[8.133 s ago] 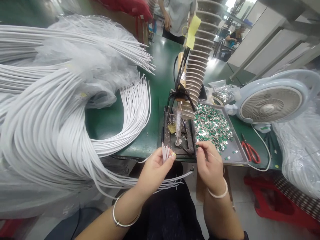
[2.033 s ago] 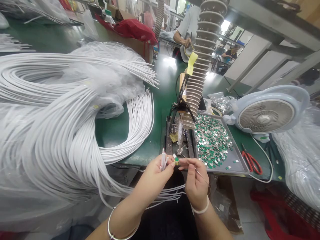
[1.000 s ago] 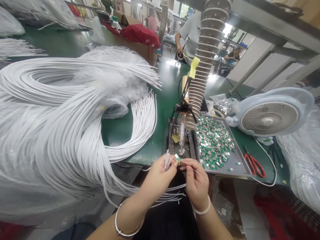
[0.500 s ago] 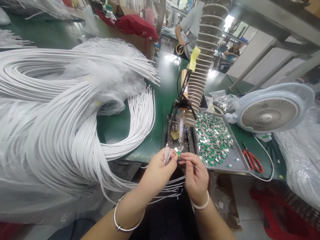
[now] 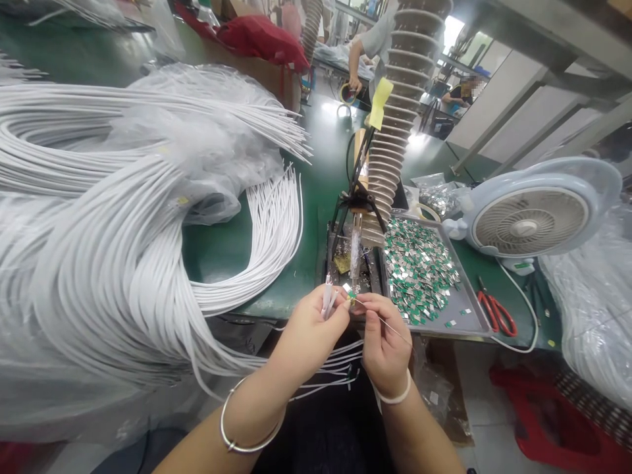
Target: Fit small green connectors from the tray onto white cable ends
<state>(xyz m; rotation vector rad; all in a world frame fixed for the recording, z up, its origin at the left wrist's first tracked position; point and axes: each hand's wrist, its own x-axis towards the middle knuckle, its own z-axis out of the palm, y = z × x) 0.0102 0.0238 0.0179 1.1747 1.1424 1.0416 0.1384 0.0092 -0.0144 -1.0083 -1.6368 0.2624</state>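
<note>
At the bench's front edge, my left hand [image 5: 313, 329] is closed, pinching a small green circuit board with a metal connector [image 5: 349, 291] between thumb and fingertips. White cable ends [image 5: 326, 299] stick up between the same hand's fingers. My right hand [image 5: 388, 342] is closed on a thin solder wire [image 5: 395, 331], whose tip reaches the board. Just beyond both hands, a soldering iron [image 5: 356, 243] points downward in a black stand [image 5: 358, 201]. Whether its tip touches the board is hard to see.
Thick bundles of white cable [image 5: 113, 263] cover the left side. A metal tray [image 5: 469, 322] of small circuit boards lies right, beside red-handled pliers [image 5: 498, 316] and a fan [image 5: 528, 217]. A ribbed exhaust hose [image 5: 409, 99] hangs overhead. Another person's arm [image 5: 355, 62] shows behind.
The whole view has shifted slightly, so things appear a little further left and up. Both hands keep their grips, with the solder wire still at the board.
</note>
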